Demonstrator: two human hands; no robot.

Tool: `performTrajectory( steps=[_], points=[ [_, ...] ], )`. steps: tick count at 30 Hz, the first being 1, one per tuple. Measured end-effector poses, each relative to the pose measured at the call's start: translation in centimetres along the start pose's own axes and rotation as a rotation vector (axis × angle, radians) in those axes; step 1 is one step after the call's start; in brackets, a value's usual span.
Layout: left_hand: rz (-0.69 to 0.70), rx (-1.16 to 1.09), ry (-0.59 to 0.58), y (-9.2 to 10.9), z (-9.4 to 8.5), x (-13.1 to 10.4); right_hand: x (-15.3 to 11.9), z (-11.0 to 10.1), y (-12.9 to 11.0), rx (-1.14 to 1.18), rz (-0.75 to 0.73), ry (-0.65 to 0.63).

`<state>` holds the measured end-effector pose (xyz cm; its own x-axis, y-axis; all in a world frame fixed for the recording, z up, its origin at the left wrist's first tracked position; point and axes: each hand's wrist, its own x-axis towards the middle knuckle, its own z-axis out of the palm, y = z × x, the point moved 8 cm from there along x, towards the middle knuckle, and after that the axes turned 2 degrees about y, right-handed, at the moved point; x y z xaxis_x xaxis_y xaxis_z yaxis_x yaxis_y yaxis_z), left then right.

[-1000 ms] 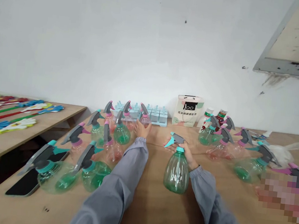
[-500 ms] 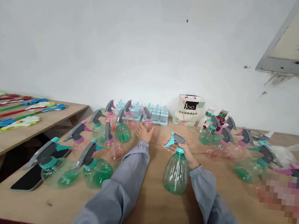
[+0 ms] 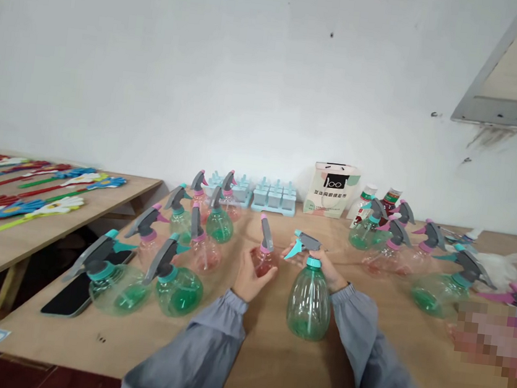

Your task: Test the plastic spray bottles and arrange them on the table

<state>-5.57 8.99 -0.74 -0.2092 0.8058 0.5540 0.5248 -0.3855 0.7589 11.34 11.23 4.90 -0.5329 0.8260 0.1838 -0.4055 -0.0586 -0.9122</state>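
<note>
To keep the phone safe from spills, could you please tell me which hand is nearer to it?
Left. The left hand, holding a pink spray bottle, is right of the phone; the right hand, holding a green spray bottle, is farther right.

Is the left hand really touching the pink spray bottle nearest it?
Touching: the head view shows the left hand cupped against the pink spray bottle.

Diffuse, moderately bright light falls evenly on the wall (image 3: 206,76). Soft shadow darkens the near bench (image 3: 266,369); small highlights mark the central bottle (image 3: 309,306). Wide-angle distortion stretches the outer bottles (image 3: 119,290). Fine detail is slightly soft; a pixelated patch (image 3: 493,345) obscures the lower right.
</note>
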Motion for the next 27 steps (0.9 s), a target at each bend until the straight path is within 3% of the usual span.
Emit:
performTrajectory(
  steps=[4,8,12,18,27],
  points=[
    [0.138,0.043,-0.055,1.1,-1.4,-1.1,0.3,-0.5,0.4,-0.014,-0.002,0.001],
    [0.208,0.105,-0.063,1.4,-1.7,-1.2,0.2,-1.1,-0.4,-0.120,-0.117,0.048],
    [0.231,0.123,-0.049,1.5,-1.6,-1.2,-0.4,-0.7,-1.5,-0.238,-0.220,0.077],
    [0.238,0.184,-0.033,1.5,-1.6,-1.1,-0.2,0.1,-1.5,-0.271,-0.178,0.042],
    [0.204,0.262,-0.032,0.9,-1.4,-1.2,-0.5,-0.8,-1.0,-0.284,-0.187,0.097]
  ],
)
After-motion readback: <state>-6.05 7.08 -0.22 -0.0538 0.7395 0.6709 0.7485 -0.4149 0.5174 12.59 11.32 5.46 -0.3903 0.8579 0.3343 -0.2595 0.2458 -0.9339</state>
